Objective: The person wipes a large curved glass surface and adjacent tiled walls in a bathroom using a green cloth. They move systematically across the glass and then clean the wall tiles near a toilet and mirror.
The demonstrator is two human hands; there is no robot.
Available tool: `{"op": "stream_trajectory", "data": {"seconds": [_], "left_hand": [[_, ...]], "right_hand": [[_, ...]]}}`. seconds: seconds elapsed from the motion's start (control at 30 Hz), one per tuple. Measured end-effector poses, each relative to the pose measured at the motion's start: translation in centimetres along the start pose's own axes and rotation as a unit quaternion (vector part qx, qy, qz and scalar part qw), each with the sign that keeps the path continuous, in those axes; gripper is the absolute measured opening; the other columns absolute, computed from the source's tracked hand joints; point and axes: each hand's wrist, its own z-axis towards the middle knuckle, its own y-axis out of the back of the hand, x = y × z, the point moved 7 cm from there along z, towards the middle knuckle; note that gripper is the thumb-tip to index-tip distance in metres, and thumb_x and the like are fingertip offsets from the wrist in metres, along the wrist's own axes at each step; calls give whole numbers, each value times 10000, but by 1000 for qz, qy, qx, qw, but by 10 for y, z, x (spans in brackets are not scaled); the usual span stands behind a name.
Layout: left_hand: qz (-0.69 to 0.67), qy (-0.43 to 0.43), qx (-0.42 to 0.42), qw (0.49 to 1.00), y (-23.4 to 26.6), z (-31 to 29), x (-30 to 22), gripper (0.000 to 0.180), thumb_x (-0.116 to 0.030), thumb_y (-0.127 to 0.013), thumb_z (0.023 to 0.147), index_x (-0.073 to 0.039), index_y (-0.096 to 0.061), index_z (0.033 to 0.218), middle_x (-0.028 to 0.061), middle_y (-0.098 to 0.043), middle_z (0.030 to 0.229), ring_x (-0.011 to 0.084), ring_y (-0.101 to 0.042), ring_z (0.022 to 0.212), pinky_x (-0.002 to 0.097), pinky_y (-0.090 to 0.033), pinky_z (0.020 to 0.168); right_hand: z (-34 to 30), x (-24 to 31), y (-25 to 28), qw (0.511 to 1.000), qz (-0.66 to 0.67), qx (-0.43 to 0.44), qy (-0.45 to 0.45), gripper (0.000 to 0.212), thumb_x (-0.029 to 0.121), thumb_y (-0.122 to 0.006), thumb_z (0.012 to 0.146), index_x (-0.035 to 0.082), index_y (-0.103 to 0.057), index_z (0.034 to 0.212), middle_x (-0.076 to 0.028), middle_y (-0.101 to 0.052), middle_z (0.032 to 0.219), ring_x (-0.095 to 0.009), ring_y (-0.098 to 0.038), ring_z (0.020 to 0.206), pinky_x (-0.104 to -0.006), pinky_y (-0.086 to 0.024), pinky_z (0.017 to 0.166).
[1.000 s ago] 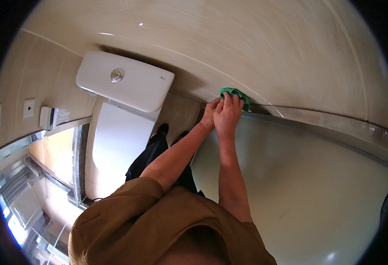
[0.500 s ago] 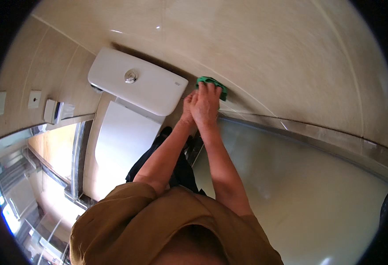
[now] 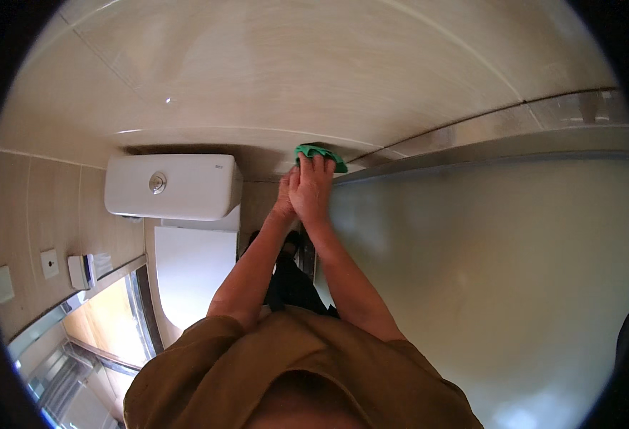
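Note:
A crumpled green cloth [image 3: 326,151] lies under the fingers of my right hand [image 3: 313,191], against the beige tiled wall [image 3: 271,100] close to its lower part. The right fingers are bent over the cloth and press on it. Tight beside it, my left hand [image 3: 284,194] touches the right one at the wrist and palm. Its fingers are curled in below the cloth's left end, and what they hold, if anything, is hidden behind the right hand. Both forearms reach straight ahead.
To the left stands a white toilet, with its tank [image 3: 185,187] against the wall and a closed lid [image 3: 196,268]. A pale frosted panel [image 3: 486,272] fills the right side, below a ledge [image 3: 472,159]. Wall plates and a small box [image 3: 80,272] sit at far left.
My view has turned, so the tank and wall now appear level. Both hands stay together at the wall with the green cloth, appearing slightly lower and further left in the picture.

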Motion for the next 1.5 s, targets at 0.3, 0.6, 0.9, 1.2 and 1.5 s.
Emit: {"op": "stream_trajectory", "data": {"seconds": [0.3, 0.6, 0.9, 1.2, 1.5], "left_hand": [[516, -141, 208, 819, -181, -35, -28, 546, -50, -586, 955, -108, -492, 1490, 134, -380, 1583, 314, -365, 1458, 410, -318, 1180], [736, -193, 189, 621, -177, -14, 16, 469, -84, -734, 842, -241, -698, 1283, 219, -474, 1412, 408, -483, 1314, 446, -435, 1071], [697, -326, 222, 598, -205, -5, 3, 338, -49, -692, 822, -185, -687, 1131, 186, -568, 1246, 402, -641, 1043, 454, -578, 790], [717, -292, 159, 613, -257, 6, -24, 458, 21, -632, 827, -57, -517, 1263, 196, -645, 1101, 434, -646, 969, 502, -539, 783], [649, -374, 157, 643, -301, -7, -45, 290, 54, -609, 851, -26, -628, 1130, 202, -676, 1014, 418, -653, 947, 487, -534, 820]], "right_hand": [[-35, -25, 104, 984, -13, -163, -75, 468, 136, -573, 971, -3, -486, 1409, -221, -515, 1274, -419, -472, 1218, -488, -390, 1034], [-43, -130, 76, 916, 96, -254, -295, 526, 36, -650, 907, -70, -428, 1371, -230, -498, 1293, -386, -493, 1237, -453, -401, 1069], [-33, -124, 95, 941, 41, -266, -203, 482, 140, -668, 921, -47, -462, 1315, -250, -506, 1193, -430, -499, 1103, -506, -413, 967], [-6, -83, 139, 933, 54, -313, -170, 504, 228, -689, 937, -32, -467, 1308, -235, -502, 1224, -408, -498, 1132, -489, -397, 1002], [9, -70, 165, 930, 14, -355, -96, 483, 191, -716, 934, -42, -487, 1291, -239, -483, 1270, -396, -487, 1188, -475, -388, 1039]]}}
